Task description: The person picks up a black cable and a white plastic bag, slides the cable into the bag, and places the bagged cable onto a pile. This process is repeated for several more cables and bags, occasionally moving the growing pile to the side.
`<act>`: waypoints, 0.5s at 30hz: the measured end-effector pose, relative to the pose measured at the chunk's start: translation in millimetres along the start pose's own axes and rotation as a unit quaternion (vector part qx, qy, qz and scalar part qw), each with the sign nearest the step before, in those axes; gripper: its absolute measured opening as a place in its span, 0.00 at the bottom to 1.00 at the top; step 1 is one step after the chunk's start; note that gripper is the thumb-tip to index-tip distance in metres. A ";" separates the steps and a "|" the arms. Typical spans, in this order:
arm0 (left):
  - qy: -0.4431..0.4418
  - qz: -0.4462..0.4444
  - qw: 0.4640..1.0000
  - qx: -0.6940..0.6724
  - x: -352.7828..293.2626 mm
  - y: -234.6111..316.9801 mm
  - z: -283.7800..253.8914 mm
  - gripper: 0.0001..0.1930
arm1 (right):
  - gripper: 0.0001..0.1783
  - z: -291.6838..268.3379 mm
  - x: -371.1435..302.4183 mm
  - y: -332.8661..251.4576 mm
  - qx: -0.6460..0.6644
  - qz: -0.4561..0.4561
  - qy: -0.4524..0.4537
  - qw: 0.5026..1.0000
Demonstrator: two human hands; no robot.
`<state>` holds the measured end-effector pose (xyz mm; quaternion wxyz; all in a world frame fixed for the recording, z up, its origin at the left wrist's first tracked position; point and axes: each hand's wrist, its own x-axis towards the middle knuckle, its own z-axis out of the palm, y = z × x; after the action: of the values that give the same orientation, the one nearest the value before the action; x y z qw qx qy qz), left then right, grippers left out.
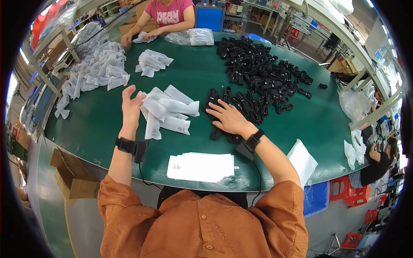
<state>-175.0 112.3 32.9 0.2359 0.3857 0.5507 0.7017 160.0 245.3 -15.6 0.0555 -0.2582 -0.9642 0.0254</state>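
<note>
My left hand is raised at the left edge of a small pile of filled white pouches, its fingers apart and nothing visible in them. Over the near-left edge of the black coiled cables lies my right hand, palm down with its fingers spread. Single cable coils sit just beyond its fingertips; what is under the palm is hidden. Close to my body, a stack of flat white pouches rests on the green table. Each wrist wears a black strap with a small box.
Across the table a person in a pink top handles a white pouch. A large heap of filled pouches lies far left, with a smaller pile beside it. A white bag is at the near right edge; a cardboard box stands left.
</note>
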 end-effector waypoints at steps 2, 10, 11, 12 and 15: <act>-0.014 0.120 0.985 0.124 -21.0 1.0 10.3 0.12 | 0.32 -13.3 -24.6 1.8 0.019 -0.051 0.002 0.999; -0.419 0.101 0.875 0.221 -183.0 15.2 78.5 0.11 | 0.20 -39.4 -52.8 -9.8 0.128 0.030 0.071 0.989; -0.420 0.098 0.875 0.221 -192.6 10.5 83.5 0.11 | 0.18 -41.8 -47.4 -20.5 0.118 0.085 0.094 0.985; -0.412 0.146 0.866 0.242 -200.3 6.2 88.2 0.11 | 0.18 -35.4 -40.6 -27.4 0.120 0.087 0.093 0.985; -0.402 0.235 0.839 0.281 -211.3 1.9 95.6 0.11 | 0.15 -0.2 -21.4 -41.4 -0.019 0.064 0.162 0.985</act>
<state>26.6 8.6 -15.6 0.1459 0.8014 0.4736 0.3349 158.0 198.8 -14.1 0.2038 -0.3215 -0.9242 -0.0314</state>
